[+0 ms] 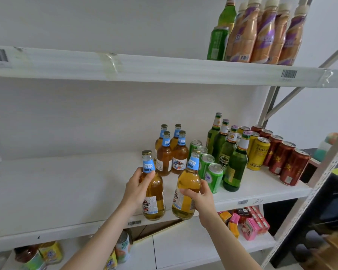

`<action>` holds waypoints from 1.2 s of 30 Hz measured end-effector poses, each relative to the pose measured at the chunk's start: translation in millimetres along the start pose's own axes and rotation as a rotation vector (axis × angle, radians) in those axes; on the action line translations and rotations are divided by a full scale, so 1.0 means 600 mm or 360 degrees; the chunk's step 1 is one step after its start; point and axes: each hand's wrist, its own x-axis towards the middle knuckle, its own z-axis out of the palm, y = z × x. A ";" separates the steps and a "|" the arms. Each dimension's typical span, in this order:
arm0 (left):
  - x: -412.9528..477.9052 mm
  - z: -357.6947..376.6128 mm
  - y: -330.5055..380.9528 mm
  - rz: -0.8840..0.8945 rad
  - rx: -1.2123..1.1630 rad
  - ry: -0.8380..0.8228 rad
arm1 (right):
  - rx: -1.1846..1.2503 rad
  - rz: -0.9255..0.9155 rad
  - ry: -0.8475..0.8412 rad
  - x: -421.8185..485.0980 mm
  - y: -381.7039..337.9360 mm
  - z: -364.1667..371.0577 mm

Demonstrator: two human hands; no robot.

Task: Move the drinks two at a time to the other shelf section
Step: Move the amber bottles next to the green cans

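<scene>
My left hand [140, 189] grips an amber beer bottle [154, 199] with a blue neck label, near the front edge of the middle shelf [66, 191]. My right hand [198, 195] grips a second amber beer bottle [186, 184], tilted a little to the right. Whether their bases touch the shelf I cannot tell. Behind them stand several more amber beer bottles [172, 152] in a cluster. To the right are green cans [209, 168], tall green bottles [230, 156], yellow cans [259, 152] and red cans [287, 160].
The upper shelf [144, 67] holds brown-and-purple bottles [265, 34], a green can and a green bottle at the right. The lower shelf carries small pink and orange cartons [246, 223] and cans and bottles at the left. A grey metal upright [308, 195] bounds the right side.
</scene>
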 end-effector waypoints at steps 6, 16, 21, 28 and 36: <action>0.067 0.040 0.002 0.0018 -0.0004 -0.0006 | 0.0023 -0.0008 -0.0019 0.083 -0.001 -0.014; 0.153 0.086 -0.026 0.0074 0.0060 0.0031 | 0.0047 -0.0078 -0.0127 0.183 -0.008 -0.019; 0.173 0.097 -0.039 0.0077 0.0055 0.0026 | -0.0014 -0.0102 -0.0152 0.211 0.000 -0.018; 0.178 0.103 -0.058 0.0054 0.0109 0.0007 | -0.0041 -0.0138 -0.0219 0.223 0.015 -0.022; 0.177 0.111 -0.074 0.0028 0.0057 -0.0027 | -0.0110 -0.0241 -0.0265 0.224 0.030 -0.025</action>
